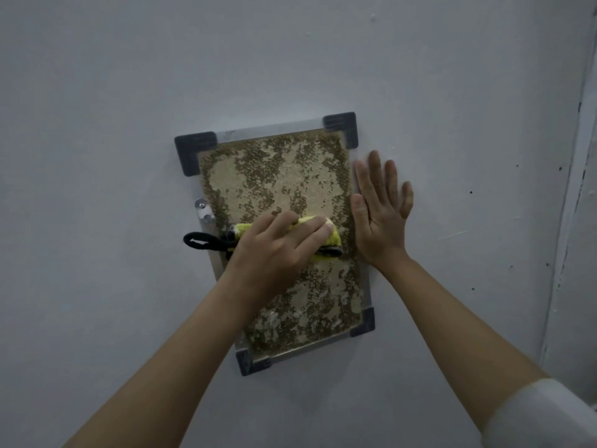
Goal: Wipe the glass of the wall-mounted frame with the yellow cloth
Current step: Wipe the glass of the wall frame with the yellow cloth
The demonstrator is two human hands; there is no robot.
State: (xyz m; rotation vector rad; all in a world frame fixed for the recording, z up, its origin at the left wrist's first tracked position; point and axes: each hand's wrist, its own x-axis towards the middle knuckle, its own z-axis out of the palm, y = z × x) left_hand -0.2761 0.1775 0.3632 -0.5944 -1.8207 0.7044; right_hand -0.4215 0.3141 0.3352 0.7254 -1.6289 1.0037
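Note:
A wall-mounted frame (340, 126) with dark corner caps and a silver rim hangs tilted on the white wall. Its glass (277, 176) covers a mottled gold-brown surface. My left hand (274, 250) presses a folded yellow cloth (332, 239) flat against the middle of the glass. A black loop (200, 241) on the cloth sticks out past the frame's left edge. My right hand (379, 211) lies flat, fingers spread, on the wall and the frame's right edge, holding nothing.
A small metal bracket (203, 211) sits on the frame's left side. A wall corner with a scuffed vertical edge (571, 195) runs down the far right. Bare white wall surrounds the frame.

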